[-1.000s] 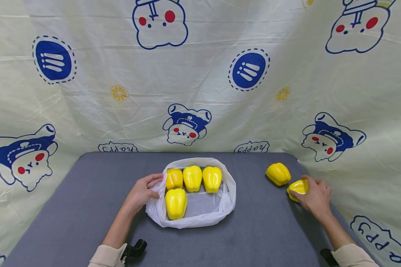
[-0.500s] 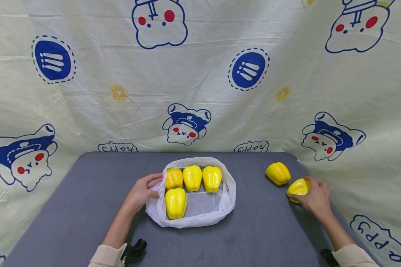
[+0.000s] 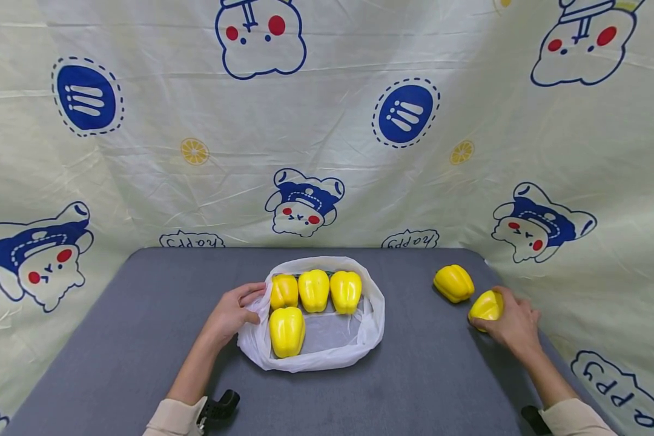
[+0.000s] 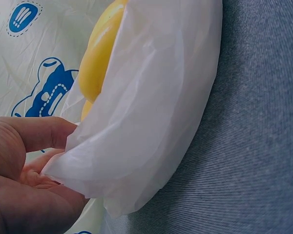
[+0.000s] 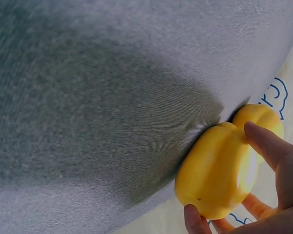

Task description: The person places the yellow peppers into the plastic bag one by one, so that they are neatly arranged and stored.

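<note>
A white plastic bag (image 3: 332, 361) stands with its mouth spread wide in the middle of the table. Several yellow bell peppers (image 3: 287, 332) lie inside it, toward its far and left sides. My left hand (image 3: 231, 315) holds the bag's left rim; in the left wrist view the plastic (image 4: 136, 112) runs between thumb and fingers. On the right, my right hand (image 3: 516, 326) grips another yellow bell pepper (image 3: 486, 306), thumb at one end and fingers at the other, as the right wrist view shows on this pepper (image 5: 215, 170). The palm side is partly hidden.
One more yellow bell pepper (image 3: 454, 283) lies just beyond the gripped one, near the far right corner of the grey table (image 3: 414, 387). A printed pale curtain (image 3: 327, 121) hangs behind the table and along its sides.
The pepper under my right hand has turned slightly, and the fingers have shifted a little on it. My left hand and the bag have stayed put.
</note>
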{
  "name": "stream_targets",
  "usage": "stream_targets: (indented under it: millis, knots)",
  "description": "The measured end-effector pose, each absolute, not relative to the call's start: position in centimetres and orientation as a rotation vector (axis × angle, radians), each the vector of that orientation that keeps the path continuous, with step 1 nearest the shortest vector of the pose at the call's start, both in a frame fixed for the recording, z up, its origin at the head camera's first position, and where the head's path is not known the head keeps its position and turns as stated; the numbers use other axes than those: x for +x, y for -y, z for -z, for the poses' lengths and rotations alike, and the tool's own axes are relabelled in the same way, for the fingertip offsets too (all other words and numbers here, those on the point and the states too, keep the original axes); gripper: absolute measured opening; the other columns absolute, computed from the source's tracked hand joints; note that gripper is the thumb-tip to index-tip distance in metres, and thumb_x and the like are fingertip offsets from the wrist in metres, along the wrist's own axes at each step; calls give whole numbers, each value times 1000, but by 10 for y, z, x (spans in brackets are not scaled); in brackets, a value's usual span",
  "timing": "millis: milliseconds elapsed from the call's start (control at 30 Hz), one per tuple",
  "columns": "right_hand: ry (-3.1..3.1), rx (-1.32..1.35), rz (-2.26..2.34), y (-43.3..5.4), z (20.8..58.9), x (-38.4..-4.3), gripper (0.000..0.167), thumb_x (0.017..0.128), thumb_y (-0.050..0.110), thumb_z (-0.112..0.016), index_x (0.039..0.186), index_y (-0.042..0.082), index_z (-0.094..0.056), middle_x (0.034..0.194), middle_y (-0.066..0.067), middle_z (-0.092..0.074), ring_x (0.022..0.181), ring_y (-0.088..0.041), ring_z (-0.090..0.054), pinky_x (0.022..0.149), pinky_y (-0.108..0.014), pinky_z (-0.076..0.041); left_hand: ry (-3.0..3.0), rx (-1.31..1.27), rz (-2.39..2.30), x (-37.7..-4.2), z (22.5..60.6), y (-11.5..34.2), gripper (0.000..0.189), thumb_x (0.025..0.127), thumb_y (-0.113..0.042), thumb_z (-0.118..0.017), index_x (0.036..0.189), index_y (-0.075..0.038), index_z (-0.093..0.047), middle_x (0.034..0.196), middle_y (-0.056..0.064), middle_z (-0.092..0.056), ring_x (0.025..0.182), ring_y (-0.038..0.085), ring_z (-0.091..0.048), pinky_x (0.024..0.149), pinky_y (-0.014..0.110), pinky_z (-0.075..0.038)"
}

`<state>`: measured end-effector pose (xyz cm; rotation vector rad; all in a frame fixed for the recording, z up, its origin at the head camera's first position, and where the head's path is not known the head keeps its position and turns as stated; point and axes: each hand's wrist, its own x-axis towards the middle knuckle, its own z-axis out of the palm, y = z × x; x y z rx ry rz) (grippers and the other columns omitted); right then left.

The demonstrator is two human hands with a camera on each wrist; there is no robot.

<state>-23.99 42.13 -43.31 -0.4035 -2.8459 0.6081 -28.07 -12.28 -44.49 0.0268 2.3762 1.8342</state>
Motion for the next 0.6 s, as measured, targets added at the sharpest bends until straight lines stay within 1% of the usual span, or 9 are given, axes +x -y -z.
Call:
stream_targets:
  millis: [200,367,600]
  knots:
    - [2837,-373,-596,-424,434,-240,85,79,28,-81,143,-4,-35,130,-43,-38,113,-57,-32,86,-63,-30,-2372,25,-1827,-281,444,124,72,76,17,-61,143,-7,-56,143,14,-61,146,33,-43,106,47,-48]
    - [2843,-340,-589,-424,432,-240,83,77,24,-81,141,-6,-37,129,-42,-40,115,-57,-33,90,-64,-29,-2367,30,-1830,-281,445,124,71,76,17,-61,143,-7,-55,143,14,-61,146,33,-43,107,47,-48]
    - [2870,-344,-593,-425,429,-241,83,77,21,-81,141,-7,-37,128,-43,-40,113,-58,-34,89,-67,-35,-2364,38,-1834,-281,445,124,72,76,17,-61,143,-7,-56,143,14,-61,146,32,-42,107,47,-48]
